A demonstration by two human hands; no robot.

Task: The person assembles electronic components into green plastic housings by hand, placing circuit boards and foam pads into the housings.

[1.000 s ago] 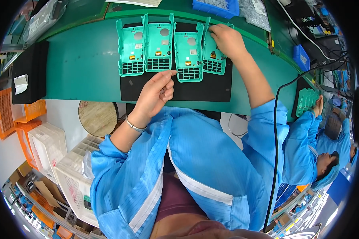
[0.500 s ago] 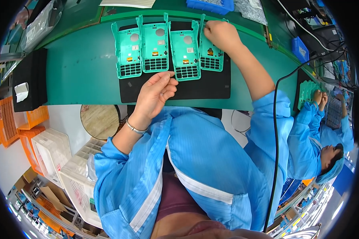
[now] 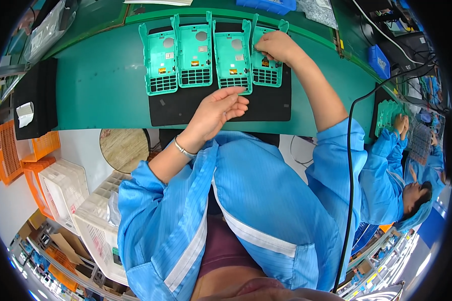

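Across the black mat (image 3: 186,111), green casings (image 3: 233,59) lie hollow-up, seemingly for access, right hand (image 3: 280,46) bent over one, left hand (image 3: 218,111) half-curled, both grips unclear.

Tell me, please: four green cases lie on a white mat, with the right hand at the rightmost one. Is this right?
The mat is black, not white, as the head view shows. Four green cases lie on it, the right hand at the rightmost.
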